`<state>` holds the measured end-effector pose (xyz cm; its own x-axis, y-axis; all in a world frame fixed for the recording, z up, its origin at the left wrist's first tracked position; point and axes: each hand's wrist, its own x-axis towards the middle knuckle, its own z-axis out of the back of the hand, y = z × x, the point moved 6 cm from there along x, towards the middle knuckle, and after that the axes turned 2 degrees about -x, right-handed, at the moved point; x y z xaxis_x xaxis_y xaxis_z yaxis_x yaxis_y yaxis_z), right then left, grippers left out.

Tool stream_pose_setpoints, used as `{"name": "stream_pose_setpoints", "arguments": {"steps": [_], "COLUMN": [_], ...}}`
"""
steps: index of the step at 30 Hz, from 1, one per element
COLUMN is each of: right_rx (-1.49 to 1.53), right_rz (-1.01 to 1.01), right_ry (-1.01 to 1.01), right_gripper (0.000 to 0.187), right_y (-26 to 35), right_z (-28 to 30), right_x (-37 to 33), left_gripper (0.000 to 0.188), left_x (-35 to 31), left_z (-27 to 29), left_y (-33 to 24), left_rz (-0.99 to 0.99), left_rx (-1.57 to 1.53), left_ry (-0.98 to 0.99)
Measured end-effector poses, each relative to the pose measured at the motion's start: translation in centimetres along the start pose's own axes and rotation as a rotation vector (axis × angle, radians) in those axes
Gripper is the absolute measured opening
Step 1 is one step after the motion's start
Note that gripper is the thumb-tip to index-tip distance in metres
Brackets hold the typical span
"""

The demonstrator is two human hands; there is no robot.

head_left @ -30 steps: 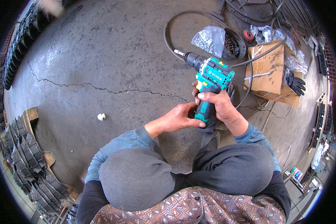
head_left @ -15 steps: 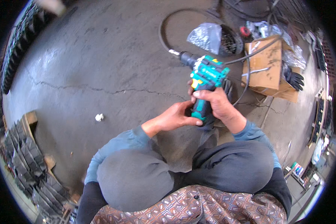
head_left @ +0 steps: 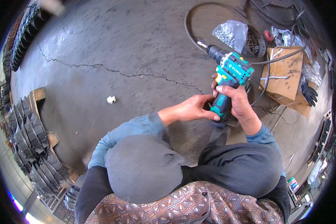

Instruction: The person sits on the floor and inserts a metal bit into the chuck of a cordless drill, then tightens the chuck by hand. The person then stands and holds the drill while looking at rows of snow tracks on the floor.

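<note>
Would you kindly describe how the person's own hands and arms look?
The left hand and the right hand are bare, without gloves. Finely ribbed blue-grey sleeves cover the forearms, ending short of the hands; higher up, black fabric shows.

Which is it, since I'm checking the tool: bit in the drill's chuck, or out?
In: a silvery bit sticks out from the black chuck of the drill in the right hand.

Black glove (head_left: 309, 94) beside cardboard box (head_left: 285, 72)
</note>
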<state>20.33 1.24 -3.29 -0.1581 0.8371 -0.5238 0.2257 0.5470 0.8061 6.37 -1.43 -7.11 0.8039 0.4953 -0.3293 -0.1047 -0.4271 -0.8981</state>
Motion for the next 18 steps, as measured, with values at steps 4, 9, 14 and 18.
{"name": "stream_pose_setpoints", "arguments": {"steps": [4,9,14,18], "right_rx": [0.042,0.063,0.061,0.061], "right_rz": [-0.012,-0.004,-0.02,-0.001], "right_ry": [-0.041,0.02,0.01,0.013], "right_gripper": [0.043,0.041,0.04,0.04], "right_y": [-0.3,-0.6,-0.7,-1.2], "right_z": [0.5,0.6,1.1,1.5], "right_x": [0.1,0.4,0.4,0.6], "left_gripper": [0.063,0.062,0.066,0.067], "left_x": [0.2,-0.2,0.2,0.2], "left_z": [-0.2,0.1,0.0,0.3], "left_y": [0.4,0.0,1.1,1.0], "left_rz": [0.015,0.02,0.039,0.06], "left_rx": [-0.063,-0.054,-0.121,-0.15], "left_ry": [0.014,0.005,0.017,0.026]}}
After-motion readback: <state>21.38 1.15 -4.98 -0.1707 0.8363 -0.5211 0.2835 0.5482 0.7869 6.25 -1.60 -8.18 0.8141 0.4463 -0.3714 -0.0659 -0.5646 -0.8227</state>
